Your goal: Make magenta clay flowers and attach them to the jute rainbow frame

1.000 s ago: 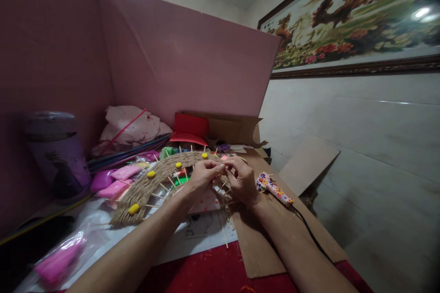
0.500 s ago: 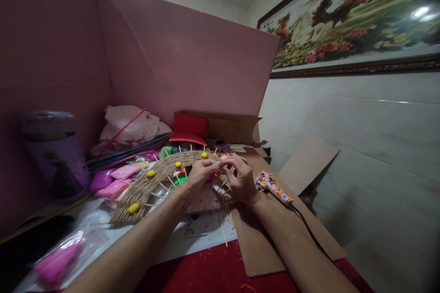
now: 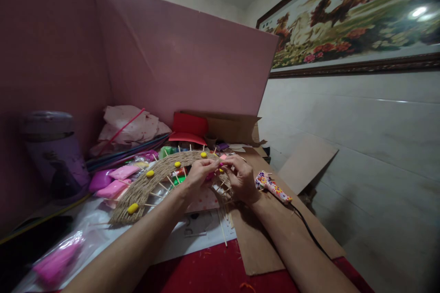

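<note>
My left hand (image 3: 201, 175) and my right hand (image 3: 241, 177) meet fingertip to fingertip, both closed in a pinch. Between the fingertips shows a small bit of bright pink modelling clay (image 3: 221, 164). More magenta shows beneath my left fingers, partly hidden. Just behind and under the hands lies an arch wrapped in brown twine (image 3: 161, 171), with thin wooden sticks poking out along both edges. Yellow clay ovals (image 3: 133, 208) are spaced along the arch. My right hand covers part of its right end.
A flower-patterned glue gun (image 3: 273, 187) with a black cord rests on cardboard (image 3: 256, 242) at the right. Pink clay packets (image 3: 115, 188) lie left of the arch, and a bagged pink lump (image 3: 58, 261) is nearer. A purple canister (image 3: 57, 160) stands far left.
The fingertips have shifted slightly, and the pink bit between them shows more clearly. A yellow oval near my right fingers has come into sight. Everything else looks the same.
</note>
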Demonstrator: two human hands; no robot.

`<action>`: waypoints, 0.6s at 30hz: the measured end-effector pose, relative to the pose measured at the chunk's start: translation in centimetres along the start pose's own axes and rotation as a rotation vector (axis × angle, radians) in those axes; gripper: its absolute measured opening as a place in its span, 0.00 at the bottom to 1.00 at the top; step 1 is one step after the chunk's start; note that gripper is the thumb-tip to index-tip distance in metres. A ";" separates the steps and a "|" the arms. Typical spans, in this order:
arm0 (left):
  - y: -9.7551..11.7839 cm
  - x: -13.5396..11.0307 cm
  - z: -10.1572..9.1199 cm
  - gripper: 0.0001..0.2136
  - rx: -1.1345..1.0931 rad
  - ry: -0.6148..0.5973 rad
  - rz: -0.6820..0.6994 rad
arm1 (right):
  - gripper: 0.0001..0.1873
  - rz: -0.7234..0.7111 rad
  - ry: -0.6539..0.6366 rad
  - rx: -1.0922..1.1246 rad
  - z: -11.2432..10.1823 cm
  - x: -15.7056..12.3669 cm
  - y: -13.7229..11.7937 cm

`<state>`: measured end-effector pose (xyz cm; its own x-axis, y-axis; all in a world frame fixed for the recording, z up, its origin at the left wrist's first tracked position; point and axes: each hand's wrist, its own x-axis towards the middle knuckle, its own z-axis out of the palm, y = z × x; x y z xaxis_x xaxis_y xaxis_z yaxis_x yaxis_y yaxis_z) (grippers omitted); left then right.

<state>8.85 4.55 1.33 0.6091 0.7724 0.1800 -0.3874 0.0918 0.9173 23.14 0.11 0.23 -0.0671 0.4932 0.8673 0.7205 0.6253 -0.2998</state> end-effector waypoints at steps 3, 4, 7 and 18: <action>0.1 -0.1 0.1 0.15 -0.004 -0.024 -0.002 | 0.04 -0.001 0.005 0.026 0.0 0.0 -0.1; 0.2 -0.1 0.1 0.15 -0.012 -0.029 -0.010 | 0.04 0.010 0.013 0.046 0.0 0.1 -0.1; 0.2 -0.2 0.2 0.15 -0.036 -0.027 -0.037 | 0.05 0.095 0.027 0.125 0.2 0.1 0.0; 0.0 0.1 0.0 0.15 -0.070 -0.057 -0.065 | 0.08 0.208 0.006 0.212 0.4 0.1 0.0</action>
<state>8.89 4.64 1.36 0.6719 0.7267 0.1430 -0.3924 0.1856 0.9009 22.85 0.35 0.17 0.0710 0.6209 0.7807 0.5580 0.6240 -0.5470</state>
